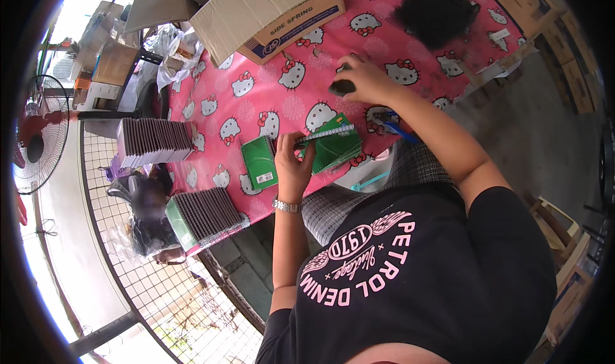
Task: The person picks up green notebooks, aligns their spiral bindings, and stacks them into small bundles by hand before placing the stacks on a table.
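Note:
My left hand (pixel 296 162), with a metal watch at the wrist, is closed on the end of a green notebook (pixel 333 147) near the table's front edge. A pale strip with a row of marks runs along that notebook's upper side. Just left of the hand lies another green spiral notebook (pixel 258 163), flat on the table. My right hand (pixel 364 79) is raised farther back, its fingers curled round a small dark object (pixel 342 87) whose kind I cannot make out. Below my right forearm rest blue-handled pliers (pixel 398 125).
Two stacks of dark-bound notebooks (pixel 154 141) (pixel 208 213) stand at the left. A cardboard box (pixel 295 24) sits at the back, and a tangled black heap (pixel 435 11) at the back right. A pink patterned cloth (pixel 243 104) covers the table. A fan (pixel 38 140) stands far left.

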Tool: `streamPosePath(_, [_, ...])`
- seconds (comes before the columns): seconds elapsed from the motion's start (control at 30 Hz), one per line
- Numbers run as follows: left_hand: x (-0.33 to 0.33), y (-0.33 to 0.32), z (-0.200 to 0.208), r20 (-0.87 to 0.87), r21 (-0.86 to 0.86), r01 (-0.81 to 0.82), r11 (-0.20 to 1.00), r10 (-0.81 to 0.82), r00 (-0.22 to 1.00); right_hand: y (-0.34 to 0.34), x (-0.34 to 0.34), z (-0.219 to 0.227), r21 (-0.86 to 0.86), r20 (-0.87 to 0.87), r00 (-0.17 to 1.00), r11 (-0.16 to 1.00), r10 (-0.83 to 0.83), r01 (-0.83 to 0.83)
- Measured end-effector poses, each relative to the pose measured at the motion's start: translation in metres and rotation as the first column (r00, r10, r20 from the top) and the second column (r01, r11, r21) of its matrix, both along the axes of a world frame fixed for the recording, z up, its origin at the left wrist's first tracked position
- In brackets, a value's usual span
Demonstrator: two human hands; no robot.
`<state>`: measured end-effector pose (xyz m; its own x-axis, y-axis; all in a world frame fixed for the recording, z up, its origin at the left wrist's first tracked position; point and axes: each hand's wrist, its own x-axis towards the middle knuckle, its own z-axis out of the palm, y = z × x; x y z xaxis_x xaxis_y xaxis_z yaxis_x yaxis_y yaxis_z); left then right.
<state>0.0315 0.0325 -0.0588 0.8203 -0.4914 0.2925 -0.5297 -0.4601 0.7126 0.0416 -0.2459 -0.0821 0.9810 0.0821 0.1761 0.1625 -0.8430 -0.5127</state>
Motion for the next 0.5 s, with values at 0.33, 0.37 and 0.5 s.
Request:
streamPosePath(0.33, [-0.01, 0.01, -0.027, -0.372, -0.274, -0.302, 0.913, 0.189, 0.909, 0.004, -0.149, -0.034, -0.174, 0.037, 0.992, 0.977, -0.118, 0.123])
streamPosePath(0.37, [-0.013, 0.005, -0.029, -0.301, -0.289, -0.296, 0.91, 0.207, 0.931, 0.007, -0.153, -0.03, -0.146, -0.056, 0.993, 0.984, -0.107, 0.098])
streamPosePath(0.5, [-0.017, -0.004, -0.024, -0.139, -0.172, -0.277, 0.946, 0.255, 0.957, 0.031, -0.151, 0.001, 0.306, 0.04, 0.995, 0.949, -0.091, 0.075])
